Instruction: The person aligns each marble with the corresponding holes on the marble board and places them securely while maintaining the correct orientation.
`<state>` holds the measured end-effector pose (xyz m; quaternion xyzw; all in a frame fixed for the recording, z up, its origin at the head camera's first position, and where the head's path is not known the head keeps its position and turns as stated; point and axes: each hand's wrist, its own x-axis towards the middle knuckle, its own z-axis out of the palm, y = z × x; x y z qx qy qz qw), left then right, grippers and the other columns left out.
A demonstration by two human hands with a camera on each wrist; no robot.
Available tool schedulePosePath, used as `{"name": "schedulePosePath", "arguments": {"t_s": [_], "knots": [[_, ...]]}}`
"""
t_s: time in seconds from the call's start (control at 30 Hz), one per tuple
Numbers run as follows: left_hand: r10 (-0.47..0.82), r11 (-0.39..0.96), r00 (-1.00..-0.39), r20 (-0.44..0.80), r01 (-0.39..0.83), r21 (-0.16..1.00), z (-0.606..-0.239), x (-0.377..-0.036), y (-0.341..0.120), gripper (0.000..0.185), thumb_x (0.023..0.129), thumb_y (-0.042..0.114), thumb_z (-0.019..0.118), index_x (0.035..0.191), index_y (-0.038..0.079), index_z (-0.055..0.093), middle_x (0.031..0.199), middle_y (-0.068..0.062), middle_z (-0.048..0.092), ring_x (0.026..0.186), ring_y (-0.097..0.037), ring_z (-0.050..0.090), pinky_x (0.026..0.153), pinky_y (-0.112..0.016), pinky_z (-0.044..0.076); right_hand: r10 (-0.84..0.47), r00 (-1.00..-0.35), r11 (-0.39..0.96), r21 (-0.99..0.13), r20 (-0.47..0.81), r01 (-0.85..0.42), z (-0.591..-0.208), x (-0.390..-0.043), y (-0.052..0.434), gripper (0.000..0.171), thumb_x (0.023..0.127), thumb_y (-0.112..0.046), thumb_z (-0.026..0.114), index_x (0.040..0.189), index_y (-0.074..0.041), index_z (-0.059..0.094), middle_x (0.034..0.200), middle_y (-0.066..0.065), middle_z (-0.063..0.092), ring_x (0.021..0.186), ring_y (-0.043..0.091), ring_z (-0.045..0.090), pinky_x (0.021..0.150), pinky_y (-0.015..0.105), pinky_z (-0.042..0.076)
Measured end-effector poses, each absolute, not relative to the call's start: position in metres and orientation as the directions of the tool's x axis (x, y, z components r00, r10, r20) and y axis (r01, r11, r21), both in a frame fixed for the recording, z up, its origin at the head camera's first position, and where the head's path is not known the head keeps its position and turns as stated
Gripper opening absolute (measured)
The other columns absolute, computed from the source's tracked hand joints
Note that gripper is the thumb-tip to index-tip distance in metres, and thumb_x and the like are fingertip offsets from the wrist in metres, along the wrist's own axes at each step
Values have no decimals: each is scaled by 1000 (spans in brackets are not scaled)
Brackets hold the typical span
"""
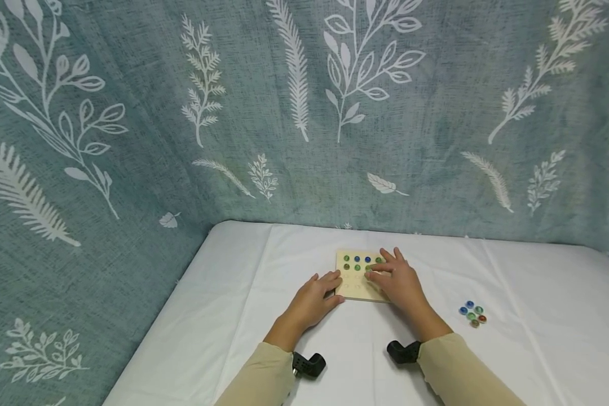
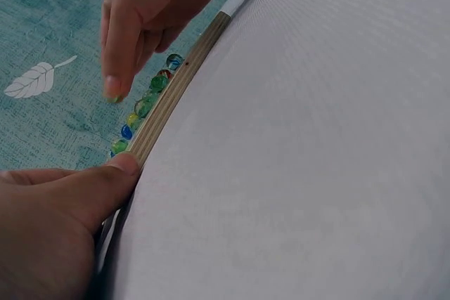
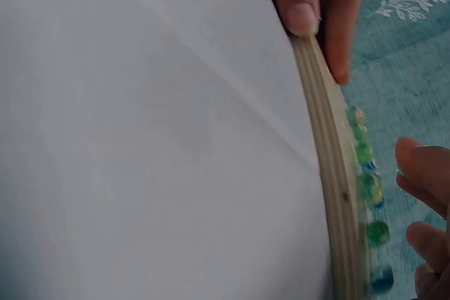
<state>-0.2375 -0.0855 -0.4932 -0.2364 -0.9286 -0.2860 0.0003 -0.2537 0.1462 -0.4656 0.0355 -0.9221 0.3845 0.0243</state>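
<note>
Here's the left hand (image 1: pixel 312 301), gripping the board (image 1: pixel 357 294) at its near left corner, thumb against the near edge, fingers at the left side. And the right hand (image 1: pixel 400 285) works over the board's right half, thumb and finger pinching what looks like a greenish marble (image 2: pixel 114 99), mostly hidden by the fingertips.

The board lies flat on the worktop (image 1: pixel 264 293), nearer its far edge than its near one. Set marbles (image 1: pixel 357 259) line the two far rows; the visible hollows towards the near left corner are bare, the rest lost behind the hand.

Handling? The board looks like wood: stiff, fairly light, easy to nudge on cloth, so side edges and corners are the place to hold. The marbles look like glass: small, hard, slick, quick to roll. Best taken lightly across the middle by two fingertips, with no hard squeeze.

Out beyond the board's right edge, loose marbles (image 1: pixel 471 316) sit bunched: blue, green, reddish, brownish.

Back along the arms, black wrist cameras (image 1: pixel 312 366) and tan sleeves (image 1: pixel 464 372). White cloth covers the worktop, lightly creased, and past its far edge hangs a teal curtain (image 1: pixel 436 113) printed with white leaves.
</note>
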Motion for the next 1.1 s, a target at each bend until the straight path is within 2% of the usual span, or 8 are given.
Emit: {"name": "schedulePosePath", "arguments": {"t_s": [0.17, 0.4, 0.73, 1.1], "knots": [[447, 723, -885, 132, 444, 529, -495, -237, -84, 54, 95, 37, 64, 144, 15, 53, 154, 6, 42, 143, -11, 39, 125, -37, 24, -82, -992, 758, -640, 97, -125, -469, -257, 133, 30, 88, -28, 74, 109, -6, 77, 154, 21, 37, 150, 45, 9, 120, 68, 10], [457, 729, -880, 129, 454, 512, -495, -236, -82, 55, 96, 39, 63, 145, 15, 52, 154, 6, 41, 143, -11, 38, 125, -37, 24, -97, -992, 829, -544, 82, -126, -469, -257, 126, 28, 86, -30, 76, 106, -10, 79, 153, 22, 39, 149, 46, 11, 120, 66, 11], [469, 725, -872, 138, 469, 503, -493, -237, -84, 55, 96, 38, 63, 144, 14, 52, 154, 5, 41, 143, -11, 39, 125, -37, 25, -121, -989, 867, -477, 83, -146, -465, -258, 122, 29, 85, -32, 77, 105, -12, 79, 152, 24, 40, 148, 47, 12, 120, 68, 11], [463, 730, -875, 139, 466, 499, -492, -238, -86, 55, 96, 38, 62, 145, 14, 51, 155, 5, 41, 143, -11, 39, 124, -37, 25, -142, -986, 868, -468, 88, -166, -465, -260, 122, 29, 84, -34, 77, 105, -14, 79, 150, 23, 42, 147, 49, 14, 119, 69, 11]]}}
